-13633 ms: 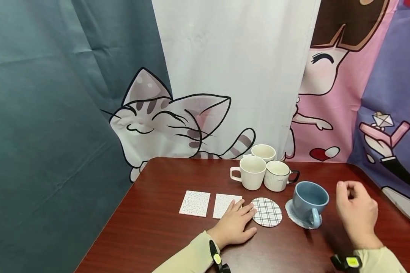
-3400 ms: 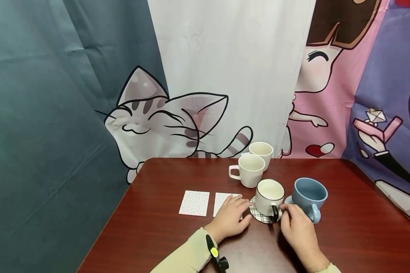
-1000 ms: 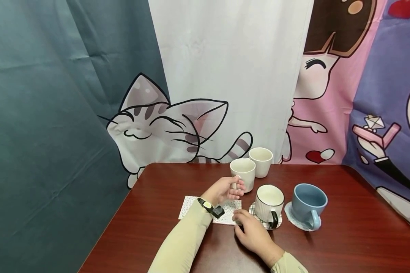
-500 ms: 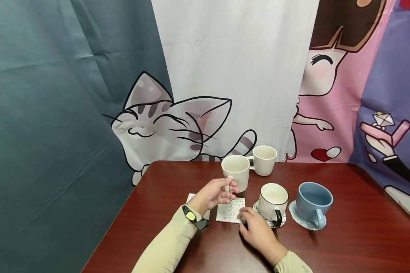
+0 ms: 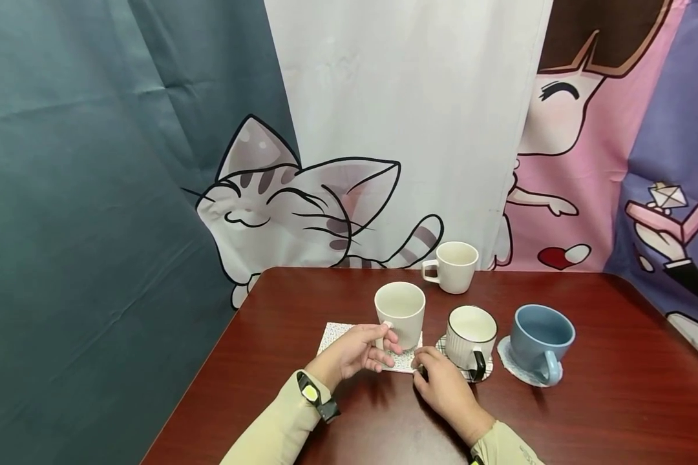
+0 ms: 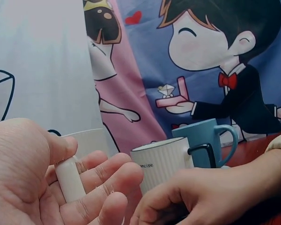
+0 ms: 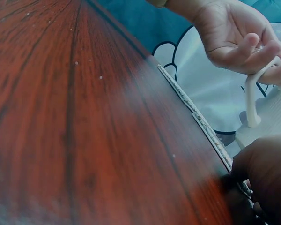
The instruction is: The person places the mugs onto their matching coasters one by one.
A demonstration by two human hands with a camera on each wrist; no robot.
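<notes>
My left hand (image 5: 351, 352) pinches the handle of a white mug (image 5: 404, 316) between thumb and fingers; in the left wrist view, the handle (image 6: 69, 180) lies across the fingers. That mug is upright over the right-hand square speckled coaster (image 5: 404, 363); a small gap shows under it in the right wrist view. My right hand (image 5: 444, 391) rests on the table with loosely curled fingers, its fingertips touching the near right corner of this coaster. Beside it, a white mug with black rim and black handle (image 5: 470, 332) sits on a round plaid coaster (image 5: 489, 369).
A blue cup (image 5: 541, 332) stands on a pale round coaster (image 5: 514, 365) at the right. Another white mug (image 5: 456, 268) is near the table's back edge. A second speckled square coaster (image 5: 333, 334) lies at the left, partly behind my left hand. A printed curtain (image 5: 407, 116) hangs behind.
My left hand has brought the white mug from beside the rear mug leftward and nearer, over the square coaster. Earlier, the black-handled mug went onto the plaid coaster. My right hand stays at the coaster's corner.
</notes>
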